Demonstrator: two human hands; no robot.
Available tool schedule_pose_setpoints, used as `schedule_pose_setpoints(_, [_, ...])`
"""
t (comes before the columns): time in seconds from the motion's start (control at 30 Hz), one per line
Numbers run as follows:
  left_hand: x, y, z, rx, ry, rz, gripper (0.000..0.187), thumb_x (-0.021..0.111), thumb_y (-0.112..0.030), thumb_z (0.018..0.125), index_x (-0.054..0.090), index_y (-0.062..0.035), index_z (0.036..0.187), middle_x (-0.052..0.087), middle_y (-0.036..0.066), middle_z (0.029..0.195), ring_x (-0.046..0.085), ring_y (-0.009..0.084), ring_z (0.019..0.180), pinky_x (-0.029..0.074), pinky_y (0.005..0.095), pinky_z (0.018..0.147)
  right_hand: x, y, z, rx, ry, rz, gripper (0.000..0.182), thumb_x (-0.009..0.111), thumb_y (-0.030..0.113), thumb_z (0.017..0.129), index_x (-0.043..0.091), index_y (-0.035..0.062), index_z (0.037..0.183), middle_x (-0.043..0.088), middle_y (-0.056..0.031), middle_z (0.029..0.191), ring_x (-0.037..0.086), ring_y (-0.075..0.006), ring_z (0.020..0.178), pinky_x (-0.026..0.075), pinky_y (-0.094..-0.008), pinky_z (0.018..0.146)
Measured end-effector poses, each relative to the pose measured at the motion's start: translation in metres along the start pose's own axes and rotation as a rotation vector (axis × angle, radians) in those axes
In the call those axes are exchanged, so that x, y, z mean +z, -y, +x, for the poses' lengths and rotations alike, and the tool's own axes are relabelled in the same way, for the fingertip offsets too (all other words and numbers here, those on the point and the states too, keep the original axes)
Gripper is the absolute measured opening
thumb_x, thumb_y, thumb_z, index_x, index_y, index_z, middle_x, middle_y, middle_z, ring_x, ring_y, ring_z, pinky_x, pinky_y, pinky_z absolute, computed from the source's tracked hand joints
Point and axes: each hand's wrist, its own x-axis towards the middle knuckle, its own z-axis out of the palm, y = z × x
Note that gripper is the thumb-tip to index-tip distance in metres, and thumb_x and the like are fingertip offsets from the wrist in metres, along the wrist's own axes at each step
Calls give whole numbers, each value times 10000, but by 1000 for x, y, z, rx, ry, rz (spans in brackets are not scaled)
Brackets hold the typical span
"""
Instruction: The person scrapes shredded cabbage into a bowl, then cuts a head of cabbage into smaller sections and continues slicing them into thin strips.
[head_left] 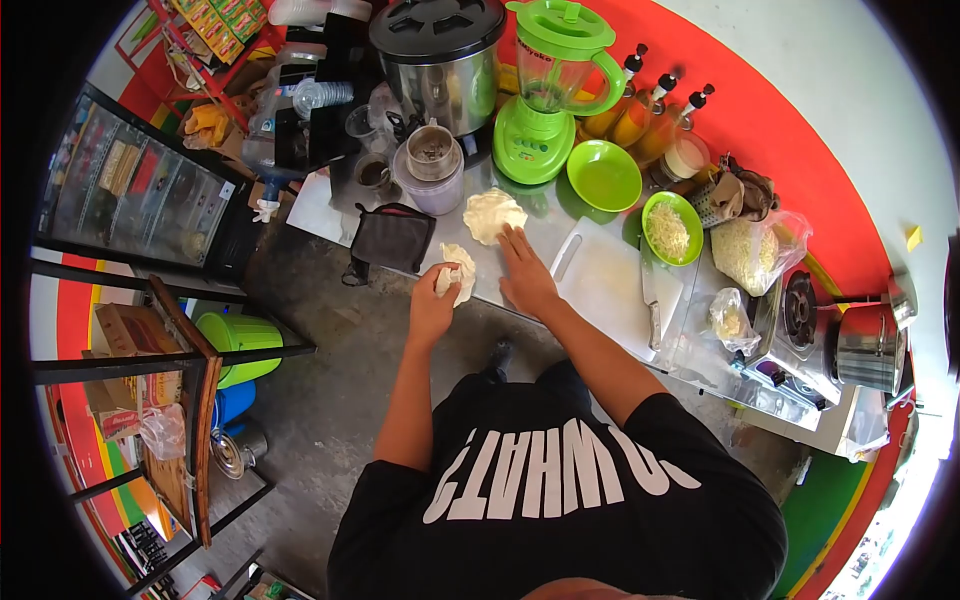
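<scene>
A flattened pale piece of dough [493, 215] lies on the metal counter [540, 212]. The fingertips of my right hand [526, 272] rest at its lower right edge, fingers stretched out and holding nothing. My left hand [434, 304] is at the counter's front edge, its fingers closed on a second crumpled pale piece of dough [458, 274]. Left of the dough lies a black pouch [392, 238]. On the right are a white cutting board [610, 282] and a knife [651, 300].
Behind stand a green blender [535, 135], a large steel pot [440, 80], a green bowl [604, 175], oil bottles [635, 118] and a green bowl of shredded cheese [671, 226]. A stove [790, 335] is at the right, a wooden shelf [190, 400] at the left.
</scene>
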Motion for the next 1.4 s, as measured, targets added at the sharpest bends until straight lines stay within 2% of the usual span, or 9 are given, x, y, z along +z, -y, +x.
schedule_pose_setpoints(0.23, [18,-23,1,18,99,61,252,642,-20,896,675,-9,1146,725,112,1029,656,171,932,504,311,863,-18,-21,-10,107,65,172,681,697,139,869,427,28,1485,306,-177,1643,288,-356,1519,315,-416,1231])
schedule_pose_setpoints(0.6, [115,-34,19,-10,417,-162,260,585,-49,967,688,-42,1206,716,60,1114,649,139,981,503,291,900,-71,-91,-163,515,-519,-105,540,709,74,810,524,42,1316,504,-220,1462,447,-410,1375,356,-536,1117])
schedule_pose_setpoints(0.8, [193,-28,43,-551,838,-712,284,627,-43,927,686,-33,1204,716,75,1131,672,171,1001,517,319,919,-69,-107,-218,780,-633,-142,579,698,89,859,474,7,1387,511,-251,1417,468,-450,1319,380,-532,1095])
schedule_pose_setpoints(0.87, [216,-16,60,-80,848,-156,334,648,-64,898,673,-41,1230,725,87,1154,677,204,1043,519,346,944,-70,-106,-230,822,-640,-65,565,686,84,874,472,2,1390,519,-252,1396,490,-454,1288,401,-517,1082])
schedule_pose_setpoints(0.93, [235,2,77,78,841,26,394,680,-98,872,643,-64,1263,720,102,1137,680,243,1009,519,388,926,-73,-100,-240,809,-570,12,543,669,72,888,473,-6,1388,540,-258,1339,512,-465,1236,427,-515,1054])
schedule_pose_setpoints(1.0, [248,4,83,555,433,571,400,697,-131,874,620,-94,1265,688,123,1098,646,314,1008,499,430,906,-75,-99,-244,795,-585,-25,531,667,69,893,480,-1,1385,553,-259,1318,522,-464,1222,436,-511,1043])
schedule_pose_setpoints(1.13, [256,-45,72,743,201,716,404,722,-173,867,607,-109,1249,640,135,1101,600,376,1019,480,459,901,-79,-100,-239,832,-531,-7,525,681,94,891,492,6,1373,564,-246,1290,532,-451,1203,446,-504,1032])
schedule_pose_setpoints(1.2, [261,-55,68,501,488,608,379,745,-182,856,618,-106,1205,628,137,1132,600,359,1044,487,447,911,-81,-101,-231,833,-512,-10,523,688,106,891,496,7,1368,569,-242,1272,538,-447,1187,452,-504,1024])
schedule_pose_setpoints(1.4, [258,-46,38,655,524,585,384,777,-171,844,637,-98,1194,631,123,1142,584,361,1092,492,453,927,-70,-119,-211,886,-415,-167,476,715,147,884,521,37,1304,555,-186,1235,548,-410,1149,479,-503,957])
